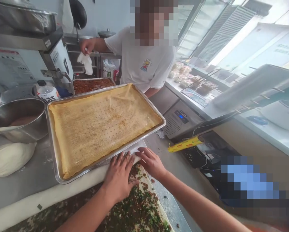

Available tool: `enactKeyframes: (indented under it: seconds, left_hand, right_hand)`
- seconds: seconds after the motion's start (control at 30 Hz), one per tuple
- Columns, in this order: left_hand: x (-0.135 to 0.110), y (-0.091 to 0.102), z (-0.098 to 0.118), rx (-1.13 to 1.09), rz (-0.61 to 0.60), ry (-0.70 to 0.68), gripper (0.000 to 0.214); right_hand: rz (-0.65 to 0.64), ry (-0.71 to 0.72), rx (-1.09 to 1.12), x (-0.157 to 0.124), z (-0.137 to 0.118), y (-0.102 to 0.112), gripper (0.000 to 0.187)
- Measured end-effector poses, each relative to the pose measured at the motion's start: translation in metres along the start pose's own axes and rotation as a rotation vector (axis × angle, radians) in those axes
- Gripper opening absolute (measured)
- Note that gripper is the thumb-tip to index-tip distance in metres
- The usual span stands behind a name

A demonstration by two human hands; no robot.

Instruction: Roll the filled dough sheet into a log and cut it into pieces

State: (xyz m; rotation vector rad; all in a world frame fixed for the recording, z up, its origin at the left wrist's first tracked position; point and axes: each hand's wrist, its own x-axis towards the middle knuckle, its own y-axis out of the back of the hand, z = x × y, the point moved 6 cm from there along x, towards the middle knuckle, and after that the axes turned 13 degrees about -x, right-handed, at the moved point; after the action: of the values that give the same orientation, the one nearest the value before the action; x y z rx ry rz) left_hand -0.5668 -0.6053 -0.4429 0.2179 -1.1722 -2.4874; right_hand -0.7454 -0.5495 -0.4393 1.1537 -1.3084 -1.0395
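Note:
A wide sheet of dough [149, 193] lies on the counter before me, covered with a reddish-brown filling and chopped green onion. Its far edge is turned up into a long pale roll [69, 190]. My left hand [119, 177] rests flat on this roll near its right end, fingers stretched out and thumb apart. Close beside it, my right hand [153, 162] has its fingers curled over the roll's end. Just beyond both hands sits a metal tray [54, 161] lined with a yellowish mesh sheet [98, 125].
A lump of dough [11, 159] and a steel pot [21, 129] stand at the left. Behind the lined tray is a tray of reddish-brown food [93, 84]. Across the counter, a person in a white shirt [144, 64] holds a white cloth [85, 62]. A yellow roll [185, 144] lies right.

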Motion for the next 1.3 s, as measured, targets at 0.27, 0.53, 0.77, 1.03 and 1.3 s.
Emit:
enactKeyframes:
  seconds: [0.27,0.53,0.77,1.03,1.3]
  left_hand:
    - [-0.016,-0.015,0.007,0.015,0.054,0.004,0.090]
    - [-0.111,0.040,-0.049,0.034,0.054,0.163,0.085]
    - [-0.307,0.150,-0.164,0.317,0.135,0.305,0.081]
    - [-0.585,0.326,-0.345,0.451,0.291,0.763,0.056]
    - [-0.682,0.430,-0.455,0.099,0.194,0.666,0.038]
  right_hand:
    - [-0.181,-0.075,-0.016,-0.047,-0.040,-0.003,0.078]
    - [-0.059,-0.097,-0.170,-0.014,-0.092,-0.014,0.083]
    - [-0.020,0.145,0.035,0.042,-0.298,-0.034,0.077]
    - [0.004,0.247,0.347,0.202,-0.664,-0.068,0.046]
    - [-0.347,0.245,0.296,0.328,-0.844,-0.099,0.042]
